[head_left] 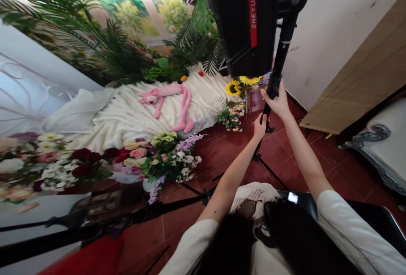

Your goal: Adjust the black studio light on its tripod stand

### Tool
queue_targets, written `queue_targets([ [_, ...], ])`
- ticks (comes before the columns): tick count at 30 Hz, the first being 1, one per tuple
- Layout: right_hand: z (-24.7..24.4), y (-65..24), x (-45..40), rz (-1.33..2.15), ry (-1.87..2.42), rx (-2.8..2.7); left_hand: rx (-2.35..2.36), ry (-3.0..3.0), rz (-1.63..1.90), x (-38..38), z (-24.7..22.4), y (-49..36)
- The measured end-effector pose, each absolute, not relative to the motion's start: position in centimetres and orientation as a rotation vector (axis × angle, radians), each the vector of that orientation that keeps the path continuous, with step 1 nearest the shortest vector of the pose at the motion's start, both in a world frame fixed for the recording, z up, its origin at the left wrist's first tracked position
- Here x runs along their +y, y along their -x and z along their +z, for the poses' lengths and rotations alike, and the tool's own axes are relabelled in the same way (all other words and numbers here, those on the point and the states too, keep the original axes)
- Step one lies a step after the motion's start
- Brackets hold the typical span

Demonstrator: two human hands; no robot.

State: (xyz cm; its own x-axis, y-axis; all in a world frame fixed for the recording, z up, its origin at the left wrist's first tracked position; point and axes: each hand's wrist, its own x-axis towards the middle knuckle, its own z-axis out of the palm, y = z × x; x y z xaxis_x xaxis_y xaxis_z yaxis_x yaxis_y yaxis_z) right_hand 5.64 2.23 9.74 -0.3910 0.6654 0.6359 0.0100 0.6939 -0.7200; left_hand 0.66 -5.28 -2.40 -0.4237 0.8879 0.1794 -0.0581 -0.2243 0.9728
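Observation:
A black light stand rises in front of me, with a black studio light marked with a red stripe mounted at its top. My left hand is wrapped round the pole low down. Higher up, my right hand grips the pole beside a black clamp collar. Both hands are closed on the stand. Its spread legs reach down to the tiled floor. The light's front faces away from me and is hidden.
A pink plush panther lies on a white draped blanket. Artificial flowers line its front edge. Another black stand crosses the lower left. A brown panel leans at right, beside a carved white furniture piece. Red tiles cover the floor.

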Motion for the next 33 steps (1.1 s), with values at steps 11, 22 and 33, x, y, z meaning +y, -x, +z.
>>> queue_targets([
  [11,4.2,-15.2,-6.5,0.851,0.824,-1.884,1.313,-1.101,1.717,-4.8,-3.9,0.0],
  [22,-2.7,-13.4,-7.4,1.064,1.097,-1.461,1.267,-1.089,1.708,-5.1,-3.1,0.1],
  [33,-0.7,-12.7,-5.4,2.075,1.275,-0.546,1.194,-1.097,1.798,-4.2,-4.1,0.1],
])
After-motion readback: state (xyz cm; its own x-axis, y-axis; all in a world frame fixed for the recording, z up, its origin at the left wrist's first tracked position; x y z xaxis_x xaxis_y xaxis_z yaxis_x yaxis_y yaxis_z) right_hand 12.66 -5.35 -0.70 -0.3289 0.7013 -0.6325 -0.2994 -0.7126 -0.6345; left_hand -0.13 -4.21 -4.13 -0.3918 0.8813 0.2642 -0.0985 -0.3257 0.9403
